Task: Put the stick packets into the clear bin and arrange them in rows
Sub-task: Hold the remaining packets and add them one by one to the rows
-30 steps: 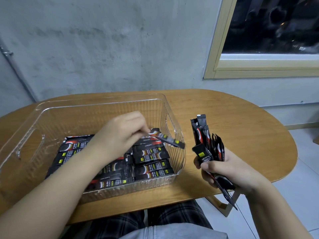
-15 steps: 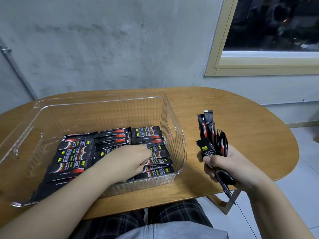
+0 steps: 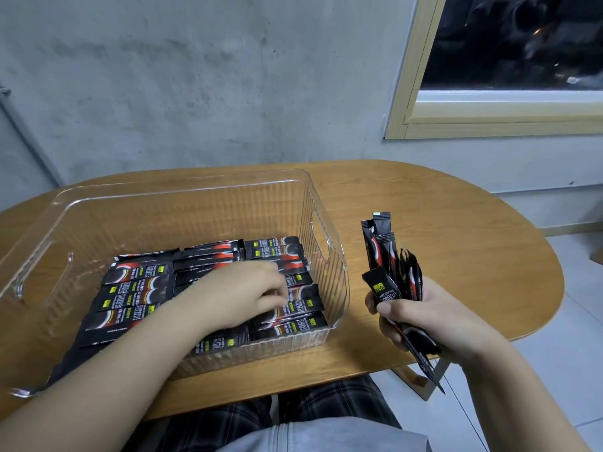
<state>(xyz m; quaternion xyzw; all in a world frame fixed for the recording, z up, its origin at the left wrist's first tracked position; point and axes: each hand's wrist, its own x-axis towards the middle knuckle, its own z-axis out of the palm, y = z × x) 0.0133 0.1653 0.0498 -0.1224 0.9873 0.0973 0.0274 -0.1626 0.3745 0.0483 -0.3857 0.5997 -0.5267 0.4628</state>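
Observation:
A clear ribbed bin (image 3: 327,223) stands on the wooden table (image 3: 450,230). Black and red stick packets (image 3: 137,288) lie flat in rows across the near half of its floor. My left hand (image 3: 241,293) reaches inside the bin, its fingertips bent down onto the packets of the right-hand row, hiding some of them. To the right of the bin and just above the table's near edge, my right hand (image 3: 424,318) grips an upright bundle of stick packets (image 3: 383,252). One packet of that bundle hangs down below the fist.
The bin's far half shows bare floor. A grey wall rises behind the table, with a window at the upper right. My lap in checked trousers is below the table's near edge, and tiled floor lies to the right.
My left hand carried one packet down into the bin's right-hand row and now rests its fingertips on the packets there. My right hand has kept its bundle almost still.

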